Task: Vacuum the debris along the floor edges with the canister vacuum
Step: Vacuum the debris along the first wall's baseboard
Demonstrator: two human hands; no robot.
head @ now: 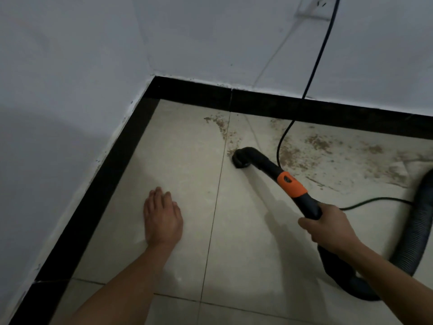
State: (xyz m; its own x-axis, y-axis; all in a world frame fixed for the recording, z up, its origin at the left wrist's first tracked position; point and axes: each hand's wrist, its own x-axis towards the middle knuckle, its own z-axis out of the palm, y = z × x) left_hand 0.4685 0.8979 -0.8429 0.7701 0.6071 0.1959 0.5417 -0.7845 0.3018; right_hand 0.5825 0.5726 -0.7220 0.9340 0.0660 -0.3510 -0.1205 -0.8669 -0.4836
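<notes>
Brown debris [316,143] lies scattered over the pale floor tiles [182,160] at the far right, just beside the black skirting [304,109] under the white wall [70,66]. A thinner trail of it runs along a tile joint toward the nozzle [240,159]. The right hand [328,227] has its fingers curled round the black vacuum pipe [264,164], gripping it just nearer than the orange collar [291,184]. The pipe slopes away to the far left, and its bent nozzle sits on the floor at the near end of that trail. A ribbed hose [419,221] loops from behind this hand out to the right edge. The left hand [162,219] rests flat on a tile at the near left, fingers straight and together, holding nothing. A dark cord [314,73] hangs down the far wall from a socket [314,8] and reaches the floor just right of the pipe
</notes>
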